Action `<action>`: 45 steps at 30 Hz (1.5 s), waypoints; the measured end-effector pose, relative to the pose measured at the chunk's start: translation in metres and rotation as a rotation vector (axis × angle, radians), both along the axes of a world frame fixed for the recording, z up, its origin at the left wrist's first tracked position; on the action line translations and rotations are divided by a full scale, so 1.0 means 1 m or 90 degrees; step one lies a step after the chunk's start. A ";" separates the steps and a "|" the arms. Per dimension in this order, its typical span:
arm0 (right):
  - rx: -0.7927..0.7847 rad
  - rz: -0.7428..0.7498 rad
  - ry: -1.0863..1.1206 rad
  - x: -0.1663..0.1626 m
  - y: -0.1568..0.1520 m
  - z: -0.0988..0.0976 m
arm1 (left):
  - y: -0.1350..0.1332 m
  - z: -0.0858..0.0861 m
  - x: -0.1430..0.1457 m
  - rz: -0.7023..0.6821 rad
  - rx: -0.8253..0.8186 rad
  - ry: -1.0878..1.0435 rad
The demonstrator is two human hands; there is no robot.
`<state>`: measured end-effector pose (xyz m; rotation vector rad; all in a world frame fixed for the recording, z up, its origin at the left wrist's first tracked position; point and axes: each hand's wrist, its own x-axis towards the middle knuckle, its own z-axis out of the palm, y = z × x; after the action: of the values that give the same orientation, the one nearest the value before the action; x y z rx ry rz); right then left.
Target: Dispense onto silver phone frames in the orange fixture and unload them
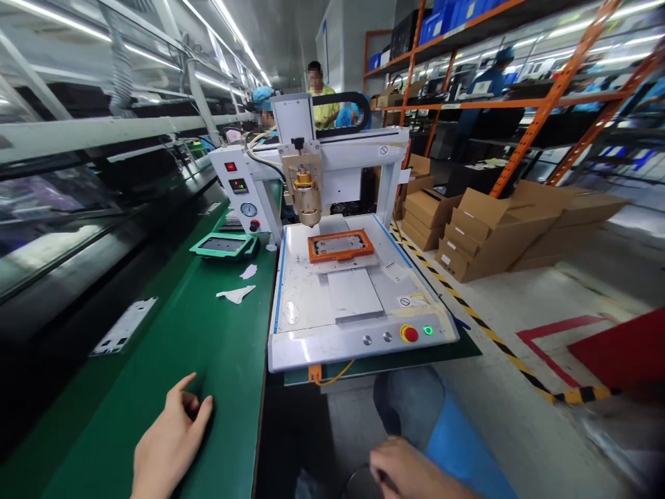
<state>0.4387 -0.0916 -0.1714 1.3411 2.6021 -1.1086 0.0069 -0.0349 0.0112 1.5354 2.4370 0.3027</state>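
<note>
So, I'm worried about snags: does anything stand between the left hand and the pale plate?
Nothing visible does: only green tabletop separates the left hand from the pale plate. White scraps lie right of that path.

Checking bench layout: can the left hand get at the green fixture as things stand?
Likely yes, with a stretch: the left hand looks empty over the green bench, and only white scraps lie near the path. The green fixture sits farther back, beside the machine.
</note>
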 end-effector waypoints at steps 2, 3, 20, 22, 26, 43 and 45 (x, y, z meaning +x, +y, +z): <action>-0.099 0.014 0.023 -0.026 0.002 -0.011 | -0.001 0.000 0.000 -0.002 0.005 0.004; -0.138 0.028 0.028 -0.036 0.004 -0.015 | -0.001 0.000 0.001 -0.002 0.007 0.005; -0.263 0.062 0.033 -0.047 0.006 -0.023 | -0.002 0.005 0.007 0.019 -0.013 0.009; -0.260 0.068 0.033 -0.047 0.006 -0.024 | -0.002 0.006 0.007 0.019 -0.013 0.008; -0.245 0.055 0.022 -0.047 0.006 -0.023 | -0.003 0.005 0.006 0.022 -0.014 0.007; -0.207 0.054 0.026 -0.046 0.005 -0.023 | -0.003 0.002 0.003 0.019 -0.015 0.002; -0.202 0.065 0.029 -0.045 0.006 -0.024 | -0.003 0.001 0.003 0.019 -0.013 0.004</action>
<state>0.3935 -0.0861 -0.1954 1.1163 2.3606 -1.4713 0.0094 -0.0378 0.0126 1.4941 2.4621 0.2787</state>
